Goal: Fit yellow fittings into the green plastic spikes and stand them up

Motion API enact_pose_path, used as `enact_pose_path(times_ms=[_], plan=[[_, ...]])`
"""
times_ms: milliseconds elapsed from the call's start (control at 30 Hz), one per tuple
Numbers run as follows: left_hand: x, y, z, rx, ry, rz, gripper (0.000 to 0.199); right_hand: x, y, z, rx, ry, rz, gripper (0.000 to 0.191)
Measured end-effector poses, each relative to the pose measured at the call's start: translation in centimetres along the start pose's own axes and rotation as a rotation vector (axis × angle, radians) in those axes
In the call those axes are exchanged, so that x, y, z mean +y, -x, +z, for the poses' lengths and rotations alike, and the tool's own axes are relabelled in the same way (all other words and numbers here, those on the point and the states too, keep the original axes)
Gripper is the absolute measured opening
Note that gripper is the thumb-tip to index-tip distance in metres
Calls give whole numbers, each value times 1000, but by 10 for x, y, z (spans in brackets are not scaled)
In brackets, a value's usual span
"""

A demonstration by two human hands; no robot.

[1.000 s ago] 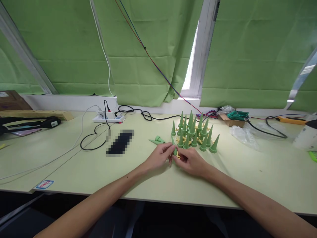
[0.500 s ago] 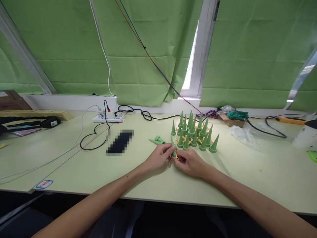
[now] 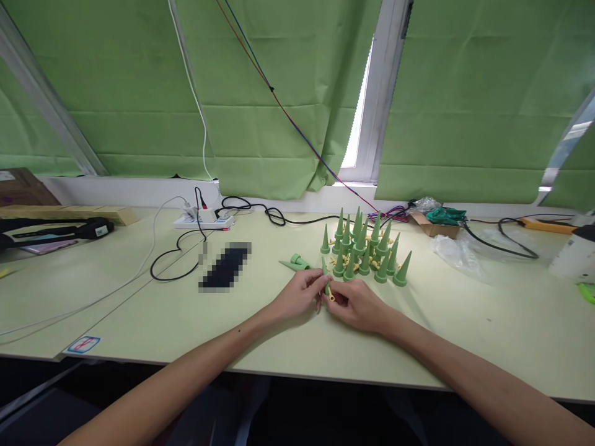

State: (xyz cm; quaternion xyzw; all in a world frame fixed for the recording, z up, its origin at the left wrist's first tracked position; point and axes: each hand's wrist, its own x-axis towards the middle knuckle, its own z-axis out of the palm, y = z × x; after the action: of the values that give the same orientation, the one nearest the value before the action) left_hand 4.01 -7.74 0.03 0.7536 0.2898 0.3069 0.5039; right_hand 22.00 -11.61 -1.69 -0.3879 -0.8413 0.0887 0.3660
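Observation:
Near the table's middle my left hand pinches a green cone, whose tip points away from me. My right hand is closed at the cone's lower end, around a small yellow piece with a round open end. The two hands nearly touch, and fingers hide part of both pieces. Just behind them several green cones stand upright in a cluster, with small yellow pieces among them. More green cones lie on their sides behind my left hand.
A dark pixelated object lies left of my hands on the pale table. Behind it are a white power strip and black cables. A cardboard box, clear plastic bags and a white container sit to the right.
The yellow piece at my fingers has tilted or shifted very slightly. Both hands keep nearly the same place and hold.

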Motion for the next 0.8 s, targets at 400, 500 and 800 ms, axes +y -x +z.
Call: enact_pose_path(times_ms=[400,500,800], plan=[[4,-1,1,1,-9,3,42,1,0,-2,1,-34,40,35],[6,-1,1,13,-30,11,42,1,0,-2,7,-39,46,38],[5,-1,-3,59,-268,68,41,2,-1,-3,8,12,40,32]])
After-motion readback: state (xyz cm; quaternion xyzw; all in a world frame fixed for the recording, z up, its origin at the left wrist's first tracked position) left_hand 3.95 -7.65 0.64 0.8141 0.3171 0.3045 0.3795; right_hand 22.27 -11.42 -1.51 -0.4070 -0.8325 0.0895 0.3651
